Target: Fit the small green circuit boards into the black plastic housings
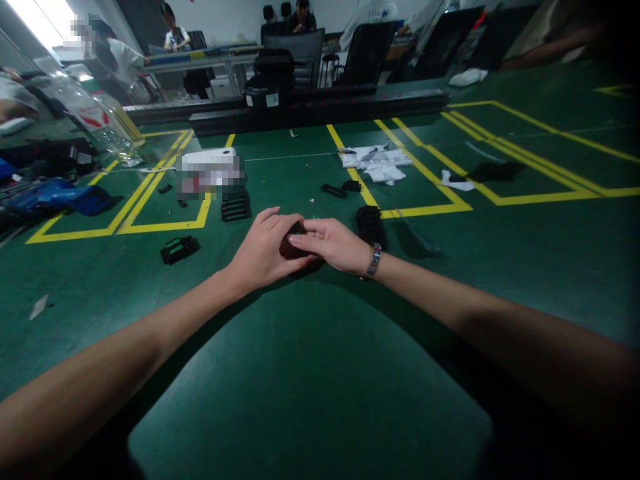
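Note:
Both my hands meet at the middle of the green table [310,373]. My left hand [263,253] cups a small dark part [294,245] from the left, fingers curled round it. Over the same part lies my right hand [333,243], a metal watch on its wrist, fingers pressed together on top. Most of the part is hidden between the two hands. A stack of black parts [371,225] stands just right of my right hand. Another black stack [235,205] stands behind my left hand.
A black piece with green marks [180,249] lies to the left. White crumpled papers [380,163] and small black pieces [343,189] lie farther back. Blue bags [60,197] and clear plastic sit far left. Yellow lines mark the table. Other people sit at the back.

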The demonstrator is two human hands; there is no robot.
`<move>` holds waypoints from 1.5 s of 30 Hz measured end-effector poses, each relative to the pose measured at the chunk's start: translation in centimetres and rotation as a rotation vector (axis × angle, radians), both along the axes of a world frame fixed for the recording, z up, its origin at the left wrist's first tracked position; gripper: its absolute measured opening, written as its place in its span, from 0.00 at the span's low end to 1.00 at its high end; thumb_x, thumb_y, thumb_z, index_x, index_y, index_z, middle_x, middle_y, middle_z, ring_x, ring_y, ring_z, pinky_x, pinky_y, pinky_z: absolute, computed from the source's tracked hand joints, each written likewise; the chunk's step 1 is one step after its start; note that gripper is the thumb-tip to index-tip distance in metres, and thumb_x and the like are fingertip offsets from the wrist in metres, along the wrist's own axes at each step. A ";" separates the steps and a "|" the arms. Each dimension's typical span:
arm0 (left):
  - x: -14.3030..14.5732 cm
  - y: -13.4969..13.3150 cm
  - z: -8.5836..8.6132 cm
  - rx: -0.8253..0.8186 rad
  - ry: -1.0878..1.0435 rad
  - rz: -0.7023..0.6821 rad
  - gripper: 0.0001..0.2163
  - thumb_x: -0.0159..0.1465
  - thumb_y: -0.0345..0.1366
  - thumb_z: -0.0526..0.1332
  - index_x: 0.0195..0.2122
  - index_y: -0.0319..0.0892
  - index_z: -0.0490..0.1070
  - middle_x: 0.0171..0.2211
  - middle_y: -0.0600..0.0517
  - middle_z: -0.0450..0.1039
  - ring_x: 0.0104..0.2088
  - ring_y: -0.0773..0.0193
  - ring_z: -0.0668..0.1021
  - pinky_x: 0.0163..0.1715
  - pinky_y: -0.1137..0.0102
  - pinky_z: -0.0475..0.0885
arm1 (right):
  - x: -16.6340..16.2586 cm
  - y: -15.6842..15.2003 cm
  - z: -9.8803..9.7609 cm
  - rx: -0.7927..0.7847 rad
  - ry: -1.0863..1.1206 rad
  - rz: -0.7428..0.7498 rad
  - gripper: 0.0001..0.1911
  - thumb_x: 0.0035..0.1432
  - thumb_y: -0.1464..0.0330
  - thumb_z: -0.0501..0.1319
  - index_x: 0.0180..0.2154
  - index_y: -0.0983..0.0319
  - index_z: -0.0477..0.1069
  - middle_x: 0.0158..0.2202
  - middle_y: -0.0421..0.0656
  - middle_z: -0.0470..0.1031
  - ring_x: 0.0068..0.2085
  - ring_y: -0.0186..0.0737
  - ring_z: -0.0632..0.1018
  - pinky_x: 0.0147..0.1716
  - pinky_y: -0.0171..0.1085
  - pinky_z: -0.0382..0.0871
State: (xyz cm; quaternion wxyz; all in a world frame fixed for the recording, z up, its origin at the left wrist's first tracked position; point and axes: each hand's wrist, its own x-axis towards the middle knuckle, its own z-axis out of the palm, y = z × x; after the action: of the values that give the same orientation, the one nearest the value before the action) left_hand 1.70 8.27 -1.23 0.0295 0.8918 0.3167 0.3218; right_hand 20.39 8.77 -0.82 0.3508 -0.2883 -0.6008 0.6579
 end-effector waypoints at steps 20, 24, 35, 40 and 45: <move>0.0 0.0 -0.1 0.021 -0.016 -0.021 0.26 0.63 0.47 0.67 0.57 0.40 0.63 0.52 0.44 0.75 0.53 0.55 0.77 0.65 0.53 0.62 | 0.0 -0.1 -0.1 0.051 -0.025 -0.013 0.10 0.58 0.63 0.68 0.37 0.63 0.75 0.37 0.44 0.81 0.42 0.39 0.81 0.42 0.38 0.75; 0.0 0.0 0.0 0.019 -0.011 -0.022 0.27 0.63 0.47 0.67 0.57 0.41 0.63 0.52 0.44 0.75 0.53 0.54 0.77 0.65 0.52 0.63 | 0.0 0.0 0.0 0.062 -0.017 -0.015 0.10 0.58 0.63 0.69 0.37 0.63 0.75 0.37 0.43 0.81 0.42 0.39 0.81 0.43 0.38 0.75; 0.1 -0.1 0.0 0.023 -0.011 -0.010 0.27 0.63 0.46 0.68 0.58 0.42 0.62 0.53 0.44 0.74 0.54 0.54 0.77 0.65 0.52 0.63 | 0.0 0.0 0.0 0.029 -0.018 -0.018 0.09 0.57 0.65 0.69 0.37 0.63 0.76 0.36 0.43 0.81 0.41 0.38 0.81 0.41 0.37 0.75; 0.1 -0.1 -0.1 0.031 -0.003 -0.006 0.27 0.62 0.45 0.69 0.58 0.40 0.62 0.53 0.44 0.74 0.53 0.55 0.77 0.65 0.54 0.62 | 0.0 0.1 -0.2 0.023 0.005 -0.012 0.08 0.58 0.66 0.69 0.38 0.63 0.76 0.37 0.43 0.82 0.41 0.38 0.81 0.42 0.38 0.76; 0.1 -0.1 -0.1 0.032 -0.004 -0.007 0.27 0.62 0.45 0.68 0.58 0.41 0.62 0.53 0.43 0.74 0.54 0.53 0.77 0.65 0.52 0.63 | 0.0 0.2 -0.3 0.021 0.008 -0.018 0.09 0.57 0.65 0.70 0.37 0.63 0.76 0.39 0.44 0.83 0.42 0.39 0.82 0.45 0.40 0.76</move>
State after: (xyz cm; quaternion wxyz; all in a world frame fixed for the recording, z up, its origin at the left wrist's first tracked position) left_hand 1.78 8.15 -1.32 0.0171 0.8926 0.3082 0.3286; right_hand 20.39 8.94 -1.14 0.3619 -0.2876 -0.6036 0.6496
